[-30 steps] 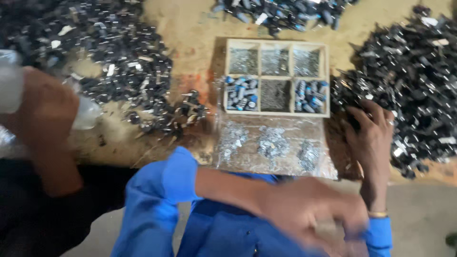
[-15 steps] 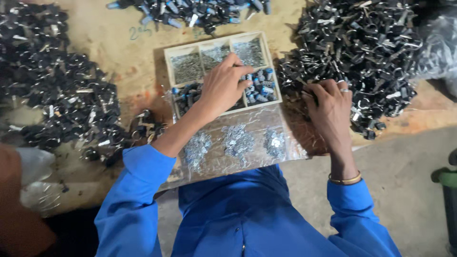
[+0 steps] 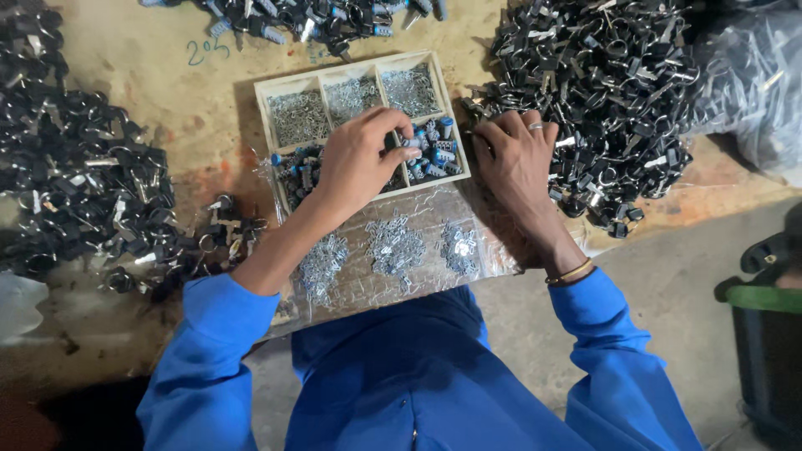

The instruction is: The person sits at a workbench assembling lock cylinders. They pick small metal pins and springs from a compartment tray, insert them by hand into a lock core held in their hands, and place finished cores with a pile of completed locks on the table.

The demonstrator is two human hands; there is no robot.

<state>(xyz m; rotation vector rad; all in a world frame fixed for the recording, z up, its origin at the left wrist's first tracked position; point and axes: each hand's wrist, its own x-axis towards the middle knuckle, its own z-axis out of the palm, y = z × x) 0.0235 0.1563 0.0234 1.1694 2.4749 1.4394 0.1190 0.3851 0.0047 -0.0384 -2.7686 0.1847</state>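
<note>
A shallow wooden tray [image 3: 266, 85] with several compartments lies on the worn work surface. Its far row holds small silvery metal parts, its near row blue and grey cylinders [image 3: 434, 150]. My left hand [image 3: 359, 159] reaches into the near middle compartment, fingers curled down and pinching among the parts; what it grips is hidden. My right hand [image 3: 518, 159] rests at the tray's right edge, beside a big heap of black metal pieces [image 3: 601, 92], fingers bent on the surface. Three small heaps of silvery pieces [image 3: 393, 246] lie on a clear plastic sheet [image 3: 393, 292] in front of me.
Another large heap of black pieces [image 3: 75, 175] covers the left side. Blue and dark parts [image 3: 309, 18] lie beyond the tray. A clear plastic bag [image 3: 752, 75] sits at the far right, and a dark container with a green rim [image 3: 764, 321] stands on the floor at right.
The view has swung left and steadied. My left hand has come from my lap into the tray's near middle compartment. My right hand has stayed by the black heap at right.
</note>
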